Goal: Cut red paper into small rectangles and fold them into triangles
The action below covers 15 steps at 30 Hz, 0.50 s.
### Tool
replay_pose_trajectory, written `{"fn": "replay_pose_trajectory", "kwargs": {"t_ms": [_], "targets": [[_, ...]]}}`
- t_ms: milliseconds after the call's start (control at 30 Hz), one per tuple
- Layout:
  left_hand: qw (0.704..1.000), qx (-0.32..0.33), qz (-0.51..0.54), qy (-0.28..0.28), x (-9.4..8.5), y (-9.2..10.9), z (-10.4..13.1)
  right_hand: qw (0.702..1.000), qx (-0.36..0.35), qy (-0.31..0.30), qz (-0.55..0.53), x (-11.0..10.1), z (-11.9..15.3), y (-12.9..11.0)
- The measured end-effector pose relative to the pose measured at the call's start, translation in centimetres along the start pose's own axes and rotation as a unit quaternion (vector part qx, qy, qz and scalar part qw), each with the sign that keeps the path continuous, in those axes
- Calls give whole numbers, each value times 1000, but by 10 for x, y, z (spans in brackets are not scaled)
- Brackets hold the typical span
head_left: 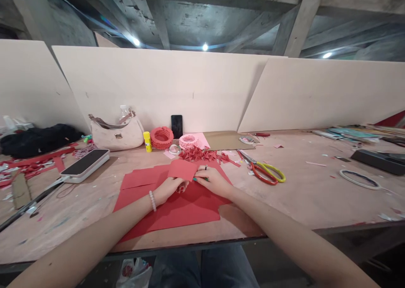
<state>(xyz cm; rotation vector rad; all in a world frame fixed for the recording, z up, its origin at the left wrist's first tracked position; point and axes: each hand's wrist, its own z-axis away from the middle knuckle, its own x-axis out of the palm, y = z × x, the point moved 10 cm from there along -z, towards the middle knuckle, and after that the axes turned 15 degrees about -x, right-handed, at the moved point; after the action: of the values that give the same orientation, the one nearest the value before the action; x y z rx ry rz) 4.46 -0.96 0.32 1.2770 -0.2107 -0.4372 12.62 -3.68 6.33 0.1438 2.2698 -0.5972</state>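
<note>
My left hand (171, 188) and my right hand (212, 180) meet over the middle of the table, both closed on a small piece of red paper (182, 169). The left grips its lower edge, and the right pinches its right side. Under my hands several larger sheets of red paper (190, 212) lie overlapped. Just beyond them is a heap of small red paper scraps (202, 153). Scissors (267, 172) with red and yellow handles rest to the right of the sheets.
At the back stand a white handbag (117, 137), a yellow glue stick (147, 141), red paper rings (161, 137), pink rings (188, 142) and a black phone (176, 126). A white-cased phone (85, 165) lies at left. Brown cardboard (221, 140) lies behind the scraps. White panels (164, 85) wall the back.
</note>
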Motion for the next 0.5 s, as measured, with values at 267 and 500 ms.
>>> {"fn": "replay_pose_trajectory", "kwargs": {"t_ms": [267,500], "targets": [[991,10,133,-28,-6,4,-3,999,42,-10,16,9,3,16],[961,66,228,140,-57,17,5,996,75,-36,0,18,2,23]]}}
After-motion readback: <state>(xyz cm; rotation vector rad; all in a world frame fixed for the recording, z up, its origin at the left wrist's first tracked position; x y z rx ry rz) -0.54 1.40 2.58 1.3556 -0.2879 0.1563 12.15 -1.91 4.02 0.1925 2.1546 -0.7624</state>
